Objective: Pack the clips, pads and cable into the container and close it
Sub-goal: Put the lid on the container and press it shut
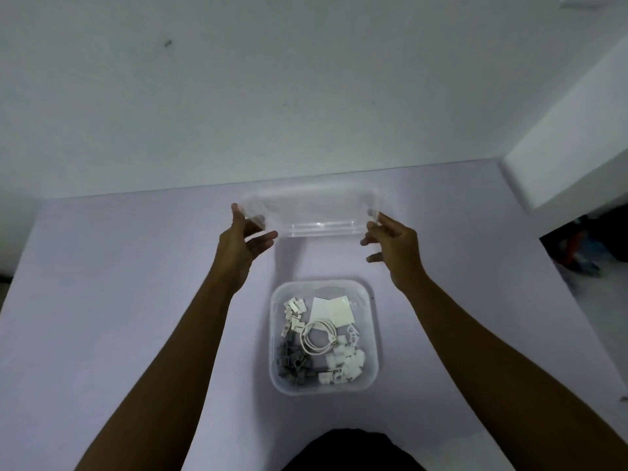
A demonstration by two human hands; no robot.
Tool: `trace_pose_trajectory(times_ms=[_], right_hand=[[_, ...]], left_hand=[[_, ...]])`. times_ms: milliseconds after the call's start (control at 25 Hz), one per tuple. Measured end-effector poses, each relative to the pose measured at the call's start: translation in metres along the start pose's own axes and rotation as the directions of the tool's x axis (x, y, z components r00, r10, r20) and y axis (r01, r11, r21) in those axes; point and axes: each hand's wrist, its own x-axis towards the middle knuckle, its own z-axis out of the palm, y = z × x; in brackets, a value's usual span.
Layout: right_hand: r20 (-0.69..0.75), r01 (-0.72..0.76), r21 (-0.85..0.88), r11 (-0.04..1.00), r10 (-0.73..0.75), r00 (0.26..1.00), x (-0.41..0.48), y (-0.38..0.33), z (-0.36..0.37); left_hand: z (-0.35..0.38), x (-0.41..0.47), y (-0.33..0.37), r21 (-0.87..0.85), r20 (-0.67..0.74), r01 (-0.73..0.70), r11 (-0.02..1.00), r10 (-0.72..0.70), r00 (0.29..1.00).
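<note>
On a pale lilac table [119, 300], my left hand [243, 239] pinches the left edge of a clear plastic lid [311, 212], thumb and fingers closed narrowly on its rim, held up over the far middle of the surface. To the right of that hand, and nearer my body, the open container [324, 385] sits at the table's centre, and its load reads from its left side across: grey clips [294, 363] bunched in the near-left corner, white clips [294, 312] in the far-left corner, the coiled white cable [319, 338] in the middle, a stack of white pads [331, 309] at the far side, and more white clips [346, 365] heaped in the near-right corner. Further right, my right hand [390, 243] grips the lid's opposite edge in the same tight pinch. As I judge it, the packing is done: nothing loose shows on the table, and what is left is to bring the lid back over the container, seat it and press it shut. I can read no brand, label or writing on any item; the lid is blurred.
</note>
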Motion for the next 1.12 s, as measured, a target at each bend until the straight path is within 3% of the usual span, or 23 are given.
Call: trace_pose_trajectory(times_ms=[120,200,360,520,640,800,1120], right_hand=[[0.082,-0.127,0.153,0.98,0.115,0.99,-0.027,0.003,-0.026],[0.099,-0.236,0.21,0.949,0.22,0.971,-0.045,0.012,-0.037],[-0.04,-0.332,0.122,0.935,0.339,0.94,-0.074,0.053,-0.041],[-0.208,-0.293,-0.13,0.947,0.263,0.942,-0.101,0.089,-0.045],[-0.234,-0.264,-0.304,0.916,0.197,0.952,-0.11,0.107,-0.044],[-0.21,-0.2,-0.468,0.861,0.111,0.971,-0.108,0.124,-0.037],[-0.197,-0.17,-0.535,0.827,0.074,0.978,-0.105,0.14,-0.022]], left_hand=[[0.002,-0.022,-0.006,0.042,0.105,0.107,0.993,-0.111,0.988],[0.002,-0.036,-0.021,0.101,0.1,0.076,0.992,-0.086,0.991],[0.013,-0.066,-0.06,0.251,0.054,0.081,0.965,-0.097,0.994],[0.001,-0.087,-0.103,0.564,-0.082,0.051,0.824,-0.005,0.997],[-0.013,-0.093,-0.123,0.727,-0.086,0.018,0.686,0.065,0.994],[-0.013,-0.1,-0.132,0.712,-0.137,0.052,0.7,0.066,0.988],[-0.02,-0.089,-0.142,0.767,-0.176,0.076,0.637,0.096,0.98]])
